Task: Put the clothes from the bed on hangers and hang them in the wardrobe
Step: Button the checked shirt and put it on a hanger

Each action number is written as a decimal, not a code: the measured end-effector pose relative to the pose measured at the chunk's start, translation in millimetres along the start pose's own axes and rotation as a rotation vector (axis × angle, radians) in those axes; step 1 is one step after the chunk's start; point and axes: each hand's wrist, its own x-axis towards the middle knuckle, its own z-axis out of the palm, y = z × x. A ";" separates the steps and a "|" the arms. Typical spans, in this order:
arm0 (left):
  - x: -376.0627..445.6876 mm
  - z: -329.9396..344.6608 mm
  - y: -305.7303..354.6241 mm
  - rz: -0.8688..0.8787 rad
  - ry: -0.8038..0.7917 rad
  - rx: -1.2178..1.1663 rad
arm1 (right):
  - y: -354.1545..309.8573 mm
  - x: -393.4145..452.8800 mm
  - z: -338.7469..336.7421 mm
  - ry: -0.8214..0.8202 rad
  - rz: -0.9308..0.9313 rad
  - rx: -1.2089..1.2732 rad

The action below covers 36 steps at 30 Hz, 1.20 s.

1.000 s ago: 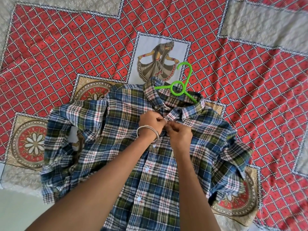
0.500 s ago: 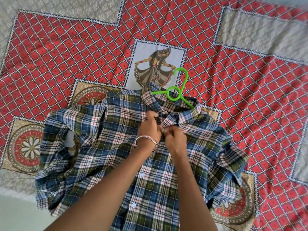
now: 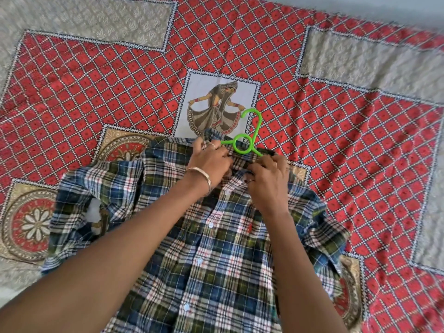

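Note:
A blue, green and white plaid shirt (image 3: 216, 255) lies front up on the bed, buttoned down the middle. A green plastic hanger (image 3: 247, 138) is inside it; only its hook and neck ring stick out past the collar. My left hand (image 3: 209, 162), with a bangle on the wrist, grips the left side of the collar. My right hand (image 3: 269, 179) pinches the right collar flap just below the hanger's arm. The rest of the hanger is hidden under the fabric.
The bed is covered by a red diamond-patterned bedspread (image 3: 348, 145) with a printed dancer panel (image 3: 216, 104) beyond the collar and grey patches at the corners. The bed's near left edge shows at the lower left.
Both hands left the top button area and moved up to the collar, now spread apart on its two sides. The view shifted closer to the shirt.

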 end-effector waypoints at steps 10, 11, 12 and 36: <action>29.1 -16.6 2.4 -0.180 -0.017 -0.678 | -6.0 -8.3 -4.6 0.111 -0.149 0.321; 28.6 -14.4 4.0 -0.186 -0.019 -0.739 | -9.3 -7.9 -5.0 0.120 -0.115 0.351; 27.9 -12.6 4.2 -0.192 -0.025 -0.803 | -12.1 -8.2 -5.0 0.125 -0.072 0.372; 18.5 -13.4 -2.0 -0.006 -0.075 -0.665 | -5.9 -4.5 0.2 0.097 -0.100 0.228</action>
